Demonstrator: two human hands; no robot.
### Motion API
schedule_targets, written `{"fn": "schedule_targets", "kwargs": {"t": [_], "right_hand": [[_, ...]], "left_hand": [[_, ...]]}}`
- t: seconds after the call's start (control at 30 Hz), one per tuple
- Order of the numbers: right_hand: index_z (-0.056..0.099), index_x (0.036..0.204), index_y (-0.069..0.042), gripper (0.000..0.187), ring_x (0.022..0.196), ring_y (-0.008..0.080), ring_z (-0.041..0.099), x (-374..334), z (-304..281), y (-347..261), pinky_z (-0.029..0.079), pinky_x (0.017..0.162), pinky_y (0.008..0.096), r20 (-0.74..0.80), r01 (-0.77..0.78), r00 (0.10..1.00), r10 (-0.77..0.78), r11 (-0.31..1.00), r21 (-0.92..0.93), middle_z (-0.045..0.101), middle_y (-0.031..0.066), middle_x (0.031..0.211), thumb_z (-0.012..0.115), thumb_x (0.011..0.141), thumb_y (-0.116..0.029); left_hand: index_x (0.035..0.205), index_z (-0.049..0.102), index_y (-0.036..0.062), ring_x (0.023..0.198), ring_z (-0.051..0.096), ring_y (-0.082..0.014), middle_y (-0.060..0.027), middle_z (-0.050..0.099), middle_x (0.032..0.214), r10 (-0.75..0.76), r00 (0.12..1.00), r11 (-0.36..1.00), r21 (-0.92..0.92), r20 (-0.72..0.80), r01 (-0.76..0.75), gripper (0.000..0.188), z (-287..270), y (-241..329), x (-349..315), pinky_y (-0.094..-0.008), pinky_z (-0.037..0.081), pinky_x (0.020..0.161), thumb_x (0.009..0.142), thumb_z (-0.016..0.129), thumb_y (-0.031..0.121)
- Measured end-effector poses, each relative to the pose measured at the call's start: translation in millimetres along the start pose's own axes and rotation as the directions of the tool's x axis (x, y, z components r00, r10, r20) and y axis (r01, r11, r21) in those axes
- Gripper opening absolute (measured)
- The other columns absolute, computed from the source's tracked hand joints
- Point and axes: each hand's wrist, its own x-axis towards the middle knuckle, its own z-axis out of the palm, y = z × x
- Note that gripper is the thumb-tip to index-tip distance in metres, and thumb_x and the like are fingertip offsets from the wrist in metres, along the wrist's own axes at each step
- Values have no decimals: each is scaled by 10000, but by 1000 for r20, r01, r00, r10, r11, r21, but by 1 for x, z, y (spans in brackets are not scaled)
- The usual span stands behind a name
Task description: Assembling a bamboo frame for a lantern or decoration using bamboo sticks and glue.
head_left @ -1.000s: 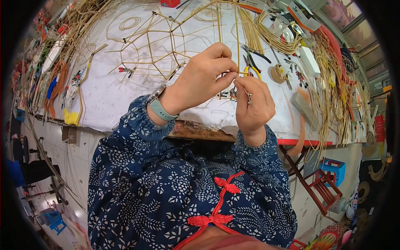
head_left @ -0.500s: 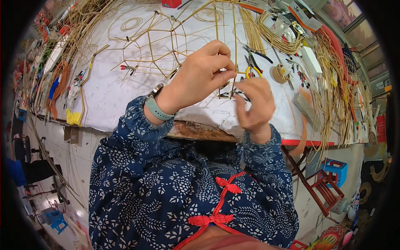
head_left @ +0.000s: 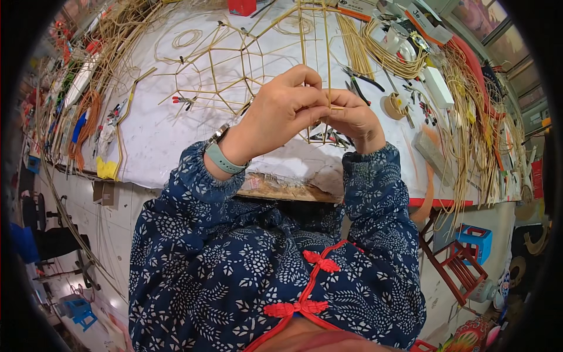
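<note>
Both my hands meet at a joint of a bamboo-strip frame [head_left: 242, 44], whose thin tan strips form open polygons across the table and a tall narrow part in front of me. With fingers pinched, my left hand [head_left: 287, 102] grips the frame near an upright strip [head_left: 328, 58]. My right hand [head_left: 358, 122] closes on the same spot from the right, its fingertips touching the left ones. A short strip end pokes out between them. The exact joint is hidden by my fingers. Below the hands, small black clips lie around the frame's lower end.
The table is covered with white paper [head_left: 158, 135]. To the right lie black-handled pliers [head_left: 365, 76], a roll of tan tape [head_left: 394, 107], a white box [head_left: 438, 87] and a grey block [head_left: 433, 155]. Coiled cane [head_left: 375, 50] and loose strips crowd both sides. A red box [head_left: 241, 7] stands behind.
My right hand has moved up and left to meet the left hand at the frame, its fingers closing. The left hand has stayed nearly in place.
</note>
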Motion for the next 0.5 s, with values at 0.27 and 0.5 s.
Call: {"fn": "schedule_targets", "kwargs": {"t": [0.27,0.5], "right_hand": [[630,979,4,190,863,118,563,1,7,-26,460,753,305,-58,-76,996,67,984,-164,625,31,931,658,874,-152],[620,799,-16,112,860,231,570,-10,60,-72,437,727,335,12,30,908,-420,36,-999,586,91,854,700,723,-35]], "left_hand": [[838,682,11,708,581,-151,-77,571,917,30,999,999,36,-29,-29,80,2,0,-2,-265,468,573,769,723,8],[824,677,27,763,597,-175,-77,584,929,-13,1000,991,134,-3,14,112,0,6,-4,-301,473,651,738,750,30]]}}
